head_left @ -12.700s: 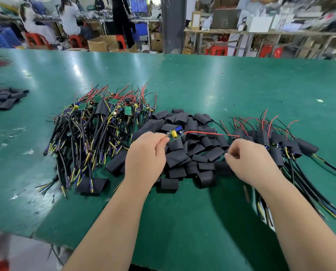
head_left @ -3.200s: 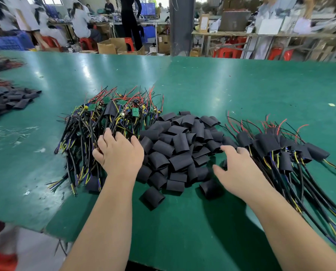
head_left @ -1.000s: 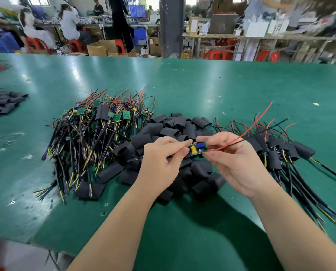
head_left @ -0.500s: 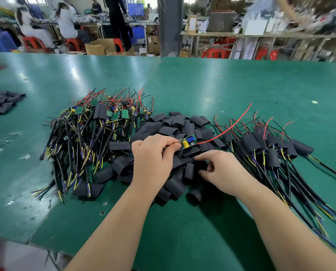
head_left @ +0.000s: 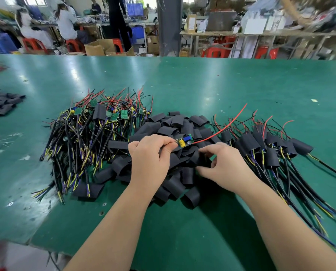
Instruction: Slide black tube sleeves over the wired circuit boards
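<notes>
My left hand pinches a small wired circuit board with a yellow capacitor and a blue part, held just above the heap of black tube sleeves. Its red wire trails up and to the right. My right hand is low on the heap, thumb and fingers closing on a black sleeve. A pile of bare wired boards lies to the left. Boards with sleeves on them lie to the right.
The green table stretches far back. A second small pile of black sleeves lies at the far left edge. Cables from the right pile run toward the near edge. People sit at benches beyond the table.
One second ago both hands held the board. My right hand let go, dropped to the sleeve heap and now pinches a sleeve. My left hand keeps the board in about the same place.
</notes>
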{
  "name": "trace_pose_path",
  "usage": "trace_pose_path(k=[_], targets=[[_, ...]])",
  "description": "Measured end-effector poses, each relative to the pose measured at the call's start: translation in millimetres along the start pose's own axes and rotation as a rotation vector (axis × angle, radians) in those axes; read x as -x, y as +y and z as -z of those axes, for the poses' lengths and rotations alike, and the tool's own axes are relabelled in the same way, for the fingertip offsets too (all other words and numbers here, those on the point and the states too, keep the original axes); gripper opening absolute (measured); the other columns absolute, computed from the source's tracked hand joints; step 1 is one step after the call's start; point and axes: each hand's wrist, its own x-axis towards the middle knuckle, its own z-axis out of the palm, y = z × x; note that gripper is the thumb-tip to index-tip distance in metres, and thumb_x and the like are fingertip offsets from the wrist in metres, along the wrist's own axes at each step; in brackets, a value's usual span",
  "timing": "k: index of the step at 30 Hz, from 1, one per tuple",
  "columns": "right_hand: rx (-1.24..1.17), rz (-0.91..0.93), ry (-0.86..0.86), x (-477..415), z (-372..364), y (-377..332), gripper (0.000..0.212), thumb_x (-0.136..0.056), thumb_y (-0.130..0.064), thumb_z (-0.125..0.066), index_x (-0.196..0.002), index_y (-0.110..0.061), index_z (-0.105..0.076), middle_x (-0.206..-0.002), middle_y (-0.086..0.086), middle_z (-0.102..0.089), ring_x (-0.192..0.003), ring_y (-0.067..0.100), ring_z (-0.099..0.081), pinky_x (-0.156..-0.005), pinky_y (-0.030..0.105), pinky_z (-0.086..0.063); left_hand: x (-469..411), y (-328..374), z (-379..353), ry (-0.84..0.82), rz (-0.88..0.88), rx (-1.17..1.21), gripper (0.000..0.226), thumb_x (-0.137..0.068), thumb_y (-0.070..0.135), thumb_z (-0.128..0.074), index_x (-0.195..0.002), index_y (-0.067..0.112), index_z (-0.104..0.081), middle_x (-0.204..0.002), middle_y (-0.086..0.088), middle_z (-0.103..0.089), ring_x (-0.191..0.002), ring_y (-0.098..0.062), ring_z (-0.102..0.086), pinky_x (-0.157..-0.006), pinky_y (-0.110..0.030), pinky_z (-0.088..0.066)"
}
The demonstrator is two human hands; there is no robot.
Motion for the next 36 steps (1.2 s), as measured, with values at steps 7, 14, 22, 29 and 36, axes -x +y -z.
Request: trace_pose_path(k=[7, 14, 22, 29, 36], targets=[[-1.329, -0.291, 0.260, -6, 31, 8, 0.014, -0.072, -0.020, -0.074, -0.070, -0.018, -0.061, -0.072, 0.000, -0.068, -0.077, 0.015, -0.068, -0.065, 0.023, -0.049, 0, -3, 4, 0.021, 0.023, 0.019, 0.011, -0.084, 0.026, -0.062, -0.082, 0.020, -0.071, -0.065, 0.015, -0.054, -0.064, -0.012, -0.051, -0.077, -0.037, -0.031], [-1.910, -0.380, 0.459, -3, 44, 7, 0.023, -0.089, -0.026, -0.061, -0.094, -0.004, -0.060, -0.089, 0.014, -0.074, -0.098, 0.024, -0.070, -0.070, 0.021, -0.056, 0, -5, 4, 0.013, 0.005, -0.009, 0.010, -0.083, 0.028, -0.062, -0.084, 0.023, -0.071, -0.069, 0.008, -0.062, -0.066, -0.015, -0.054, -0.076, -0.034, -0.027], [-1.893, -0.322, 0.447, -2, 44, 0, 0.020, -0.084, -0.026, -0.067, -0.075, -0.009, -0.067, -0.090, 0.013, -0.073, -0.100, 0.026, -0.070, -0.069, 0.022, -0.056, 0, -7, 3, -0.008, -0.033, -0.069, 0.007, -0.083, 0.027, -0.065, -0.081, 0.023, -0.071, -0.068, 0.016, -0.056, -0.067, -0.017, -0.057, -0.074, -0.033, -0.024], [-1.805, -0.351, 0.482, -4, 42, 5, 0.024, -0.076, -0.029, -0.072, -0.088, -0.011, -0.062, -0.089, 0.012, -0.073, -0.102, 0.027, -0.069, -0.072, 0.022, -0.056, 1, -7, 4, -0.027, -0.062, -0.110, 0.005, -0.085, 0.022, -0.070, -0.081, 0.022, -0.073, -0.078, 0.012, -0.067, -0.072, -0.017, -0.058, -0.076, -0.037, -0.026], [-1.794, -0.390, 0.479, -4, 41, 6, 0.026, -0.076, -0.029, -0.072, -0.090, -0.011, -0.059, -0.086, 0.012, -0.074, -0.093, 0.026, -0.072, -0.068, 0.022, -0.056, 1, -7, 3, -0.029, -0.091, -0.140, 0.007, -0.085, 0.021, -0.070, -0.079, 0.023, -0.072, -0.079, 0.012, -0.068, -0.071, -0.015, -0.056, -0.076, -0.036, -0.024]])
